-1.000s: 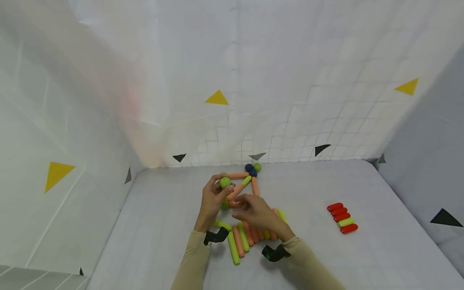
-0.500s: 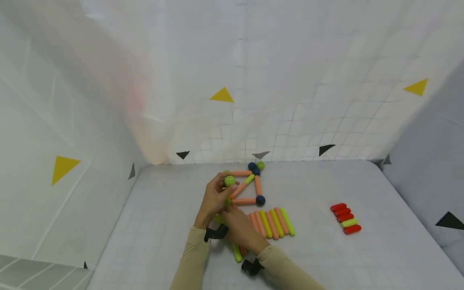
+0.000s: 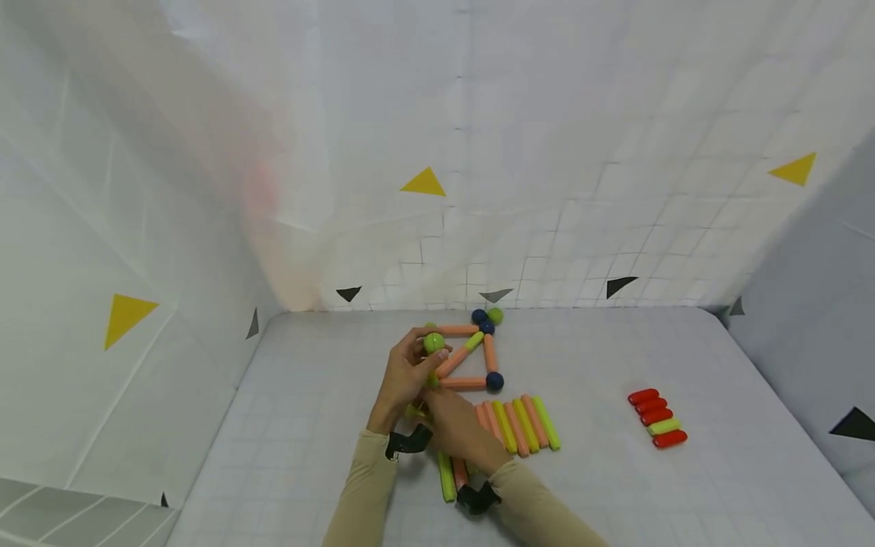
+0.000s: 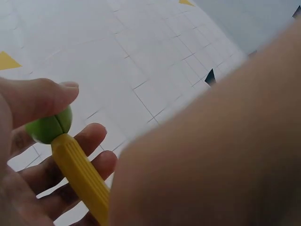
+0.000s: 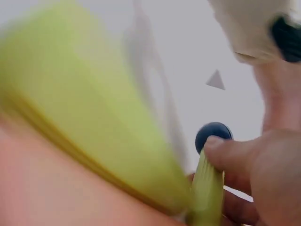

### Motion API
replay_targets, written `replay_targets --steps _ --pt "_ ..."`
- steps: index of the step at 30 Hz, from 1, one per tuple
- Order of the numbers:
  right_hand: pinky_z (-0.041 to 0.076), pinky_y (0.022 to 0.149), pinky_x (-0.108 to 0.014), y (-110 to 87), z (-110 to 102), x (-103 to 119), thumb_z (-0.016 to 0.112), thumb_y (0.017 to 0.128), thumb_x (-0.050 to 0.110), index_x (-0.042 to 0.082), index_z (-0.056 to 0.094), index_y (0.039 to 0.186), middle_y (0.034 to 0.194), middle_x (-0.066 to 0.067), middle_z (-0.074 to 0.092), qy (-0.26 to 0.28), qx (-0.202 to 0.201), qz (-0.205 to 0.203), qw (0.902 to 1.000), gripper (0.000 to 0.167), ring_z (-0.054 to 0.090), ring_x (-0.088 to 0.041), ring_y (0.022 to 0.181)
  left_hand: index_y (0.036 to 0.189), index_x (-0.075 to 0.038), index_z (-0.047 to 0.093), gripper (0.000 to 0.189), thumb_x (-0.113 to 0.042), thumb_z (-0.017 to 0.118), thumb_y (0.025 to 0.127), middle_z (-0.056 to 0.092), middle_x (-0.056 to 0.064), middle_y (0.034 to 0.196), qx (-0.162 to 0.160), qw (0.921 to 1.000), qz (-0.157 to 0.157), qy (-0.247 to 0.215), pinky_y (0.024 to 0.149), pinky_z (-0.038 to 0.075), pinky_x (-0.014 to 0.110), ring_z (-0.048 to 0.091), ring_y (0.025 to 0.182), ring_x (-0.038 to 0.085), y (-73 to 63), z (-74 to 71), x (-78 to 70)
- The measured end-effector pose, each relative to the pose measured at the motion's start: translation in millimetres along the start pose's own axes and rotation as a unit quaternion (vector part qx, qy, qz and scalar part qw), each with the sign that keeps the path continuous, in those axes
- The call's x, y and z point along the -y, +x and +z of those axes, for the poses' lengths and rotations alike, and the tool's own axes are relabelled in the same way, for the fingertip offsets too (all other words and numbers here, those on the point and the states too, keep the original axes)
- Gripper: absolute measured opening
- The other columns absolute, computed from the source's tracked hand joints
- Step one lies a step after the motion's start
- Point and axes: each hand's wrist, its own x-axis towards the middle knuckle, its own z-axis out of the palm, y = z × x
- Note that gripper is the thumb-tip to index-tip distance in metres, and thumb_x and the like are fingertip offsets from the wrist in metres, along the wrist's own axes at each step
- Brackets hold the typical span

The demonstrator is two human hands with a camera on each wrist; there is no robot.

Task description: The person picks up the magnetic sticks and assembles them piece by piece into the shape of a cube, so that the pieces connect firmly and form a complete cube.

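In the head view my left hand pinches a green ball over the left side of a flat frame of salmon rods. The left wrist view shows a yellow rod joined to that green ball under the thumb. My right hand reaches leftward just below the left hand. In the right wrist view its thumb and fingers grip a yellow-green rod tipped by a dark blue ball. Another blurred yellow-green rod is close to that camera. In the head view the right fingertips are hidden.
A row of salmon, yellow and yellow-green rods lies right of the right hand. Short red rods and one yellow-green lie farther right. Dark blue and green balls mark the frame's right side. White sheeted walls surround the table.
My right hand has moved left and downward, from beside the frame to beneath the left hand, uncovering the lower-right dark blue ball. The left hand keeps its pinch on the green ball.
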Motion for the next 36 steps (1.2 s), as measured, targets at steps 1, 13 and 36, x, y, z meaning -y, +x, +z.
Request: replay_targets --steps 1,13,36 --pt "0.058 0.078 -0.031 -1.3 -5 -1 0.073 0.102 0.02 0.012 0.07 0.12 0.107 -0.002 0.075 0.026 0.004 -0.002 0.9997 0.019 0.07 -0.014 0.093 0.137 -0.012 0.063 0.036 -0.014 0.072 0.102 0.074 0.02 0.123 0.001 1.0 -0.002 -0.002 0.093 0.058 0.036 0.071 0.115 0.041 -0.3 0.2 0.0" --pt "0.053 0.069 -0.027 -9.7 -66 -37 0.051 0.114 0.029 0.006 0.066 0.141 0.116 -0.012 0.074 0.189 0.095 0.033 0.9768 0.038 0.066 -0.02 0.079 0.138 -0.015 0.063 0.038 -0.021 0.074 0.102 0.076 0.015 0.123 -0.003 0.9997 -0.018 0.016 0.091 0.058 0.036 0.072 0.115 0.034 1.3 -1.4 -1.3" --pt "0.052 0.093 -0.028 -9.3 -93 -77 0.063 0.108 0.018 0.016 0.029 0.162 0.12 0.006 0.076 0.609 -0.128 0.196 0.7583 0.064 0.072 -0.011 0.104 0.139 -0.013 0.063 0.04 -0.017 0.075 0.101 0.075 0.017 0.124 -0.011 0.9994 0.005 0.032 0.095 0.056 0.031 0.071 0.118 0.033 0.1 -1.8 0.9"
